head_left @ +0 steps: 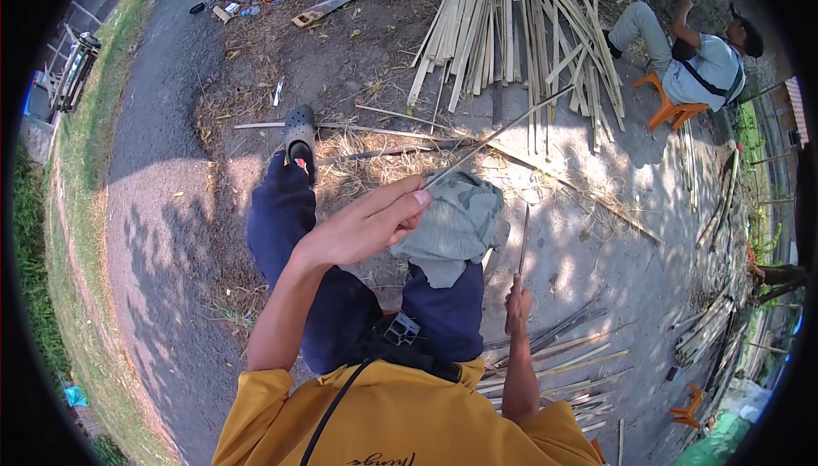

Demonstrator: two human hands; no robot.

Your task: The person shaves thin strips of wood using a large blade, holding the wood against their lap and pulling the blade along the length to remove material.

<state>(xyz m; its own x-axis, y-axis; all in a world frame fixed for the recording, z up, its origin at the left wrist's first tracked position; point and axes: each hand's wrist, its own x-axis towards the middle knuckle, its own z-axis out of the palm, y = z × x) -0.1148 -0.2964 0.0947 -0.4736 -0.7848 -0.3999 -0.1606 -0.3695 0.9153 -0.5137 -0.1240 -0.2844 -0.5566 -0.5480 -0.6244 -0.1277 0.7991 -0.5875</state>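
Note:
My left hand [371, 221] is closed on one end of a thin bamboo strip [528, 114], which slants away to the far right over the ground. A grey-green cloth [460, 219] is draped over my right knee, just under and beside that hand. Lower on the right, my right hand [518, 306] grips a knife [524, 244] by its handle, the narrow blade pointing away from me and apart from the strip. The fingers of my left hand partly hide the near end of the strip.
A large pile of split bamboo strips [477, 31] lies ahead. More strips [562, 364] lie by my right side. Saws [341, 2] rest at the far left. Another person [703, 66] sits on an orange stool [669, 106] at the far right. Shavings [375, 155] litter the ground.

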